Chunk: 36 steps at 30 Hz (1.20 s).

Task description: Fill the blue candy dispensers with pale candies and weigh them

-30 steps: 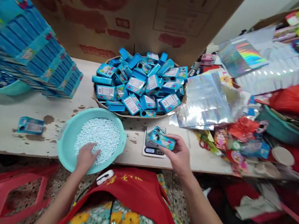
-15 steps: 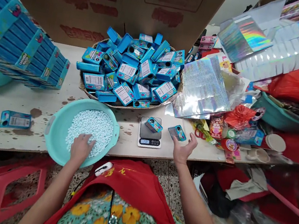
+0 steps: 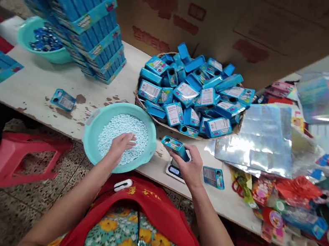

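My left hand (image 3: 120,145) rests on the pale candies (image 3: 112,130) inside the turquoise basin (image 3: 89,135); its fingertips are partly among them, and whether it grips any is hidden. In my right hand (image 3: 191,163) is a small blue box (image 3: 173,145), held above a digital scale (image 3: 175,171) that my hand and the box partly cover. Right of the scale a second blue box (image 3: 214,177) lies on the table. Another blue box (image 3: 63,99) lies left of the basin.
Behind the basin a basket (image 3: 236,129) is heaped with blue boxes. Stacked blue cartons (image 3: 95,26) and a second basin (image 3: 58,55) stand at the left. Silvery sheets (image 3: 260,135) and packets lie at the right. A pink stool (image 3: 18,156) stands below.
The view has turned left. My right hand has moved from beside the box on the table to the scale, and now holds the box that lay on it. My left hand stays in the basin.
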Available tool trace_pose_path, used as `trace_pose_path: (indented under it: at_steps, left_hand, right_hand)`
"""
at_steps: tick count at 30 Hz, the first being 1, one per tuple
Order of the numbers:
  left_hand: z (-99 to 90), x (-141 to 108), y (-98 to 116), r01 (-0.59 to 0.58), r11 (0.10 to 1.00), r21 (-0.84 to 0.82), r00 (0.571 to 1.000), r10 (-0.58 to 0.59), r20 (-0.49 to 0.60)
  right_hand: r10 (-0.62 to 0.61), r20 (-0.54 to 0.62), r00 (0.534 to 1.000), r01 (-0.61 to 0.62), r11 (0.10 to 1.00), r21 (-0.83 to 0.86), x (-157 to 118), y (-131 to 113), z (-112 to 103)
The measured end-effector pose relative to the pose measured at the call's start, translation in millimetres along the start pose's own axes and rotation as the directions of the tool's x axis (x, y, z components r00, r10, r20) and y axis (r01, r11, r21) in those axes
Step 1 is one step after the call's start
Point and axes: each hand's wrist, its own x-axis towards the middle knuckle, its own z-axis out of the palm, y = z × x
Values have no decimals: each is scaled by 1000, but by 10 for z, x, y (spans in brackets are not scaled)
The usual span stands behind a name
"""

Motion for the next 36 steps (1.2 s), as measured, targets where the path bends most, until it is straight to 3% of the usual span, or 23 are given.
trace_pose_path:
  at_steps: [2,5,8,11,16,21,23,27,30,33,36]
  left_hand:
    - [111,-54,245,84,950,-299,994,-59,93]
    - [201,-15,488,126,823,-554,990,-65,129]
    - [174,122,486,123,737,-665,988,-153,13]
    - [83,225,369,150,675,-723,972,-235,-18]
    - [-37,204,297,220,664,-715,955,-296,19]
    - [1,92,295,32,868,-495,998,-5,55]
    - [46,88,282,-19,905,-424,999,39,37]
    - [85,176,268,86,831,-549,994,-112,-14]
    - [38,265,247,209,796,-567,972,-230,35]
    - [-38,347,162,351,802,-483,934,-338,118]
    - [-80,412,22,436,831,-346,899,-422,119]
  right_hand:
    - [-111,106,988,109,994,27,141,-340,148]
    - [-204,243,948,205,979,19,286,-617,517]
    - [-194,337,922,216,976,-30,348,-644,855]
    - [-154,350,924,181,982,-46,355,-611,982]
    - [-130,338,932,122,992,44,328,-612,916]
    - [-45,297,954,7,992,127,266,-553,896]
    - [-19,284,959,-24,989,145,240,-531,896]
    - [87,219,972,-135,967,218,184,-454,821]
    - [189,208,960,-254,901,351,77,-273,637]
    - [317,161,935,-353,787,505,-115,65,363]
    - [490,35,871,-420,707,568,-325,517,110]
